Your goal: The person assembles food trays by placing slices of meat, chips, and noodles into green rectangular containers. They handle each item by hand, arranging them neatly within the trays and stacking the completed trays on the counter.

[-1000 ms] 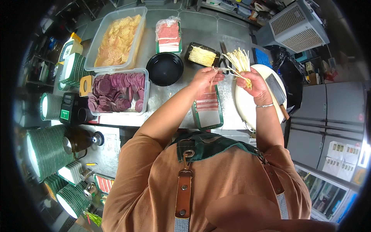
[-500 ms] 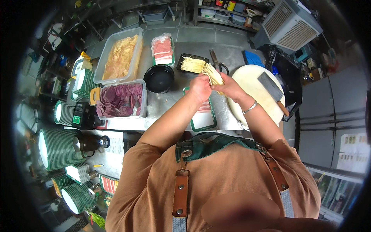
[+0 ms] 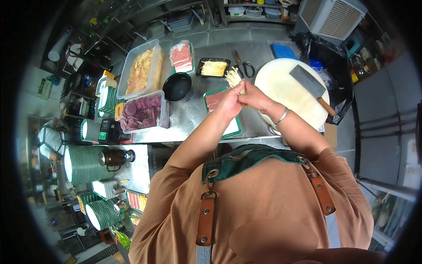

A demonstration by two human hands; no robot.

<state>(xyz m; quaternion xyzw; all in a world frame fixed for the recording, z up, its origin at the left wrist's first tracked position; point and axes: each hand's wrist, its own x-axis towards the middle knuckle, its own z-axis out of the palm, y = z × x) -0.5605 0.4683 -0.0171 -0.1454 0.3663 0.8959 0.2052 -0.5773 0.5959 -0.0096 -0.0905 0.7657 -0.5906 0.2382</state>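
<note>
A bunch of enoki mushrooms (image 3: 233, 77) is gripped between my two hands, its pale heads pointing away from me. My left hand (image 3: 230, 104) wraps round it from the left. My right hand (image 3: 256, 97) closes on it from the right, fingers against the left hand; the lower stems are hidden. Just beyond the hands, a black tray (image 3: 227, 64) holds more enoki laid flat. Scissors (image 3: 247, 69) with black handles lie right of that tray. Partly under my left forearm is a green-rimmed white tray (image 3: 238, 130) with slices of pink meat (image 3: 213, 100).
A cleaver (image 3: 306, 81) rests on a round white chopping board (image 3: 274, 83) at the right. Leftward stand a black bowl (image 3: 177, 87), a tub of purple slices (image 3: 163, 119), a tub of yellowish slices (image 3: 154, 72) and a meat tray (image 3: 181, 59). Stacked green-rimmed plates (image 3: 83, 163) fill the lower left.
Both hands have drawn closer together round the enoki bunch, which stands more upright and shows less of its length. The bunch is now apart from the black tray. The whole view has shifted slightly.
</note>
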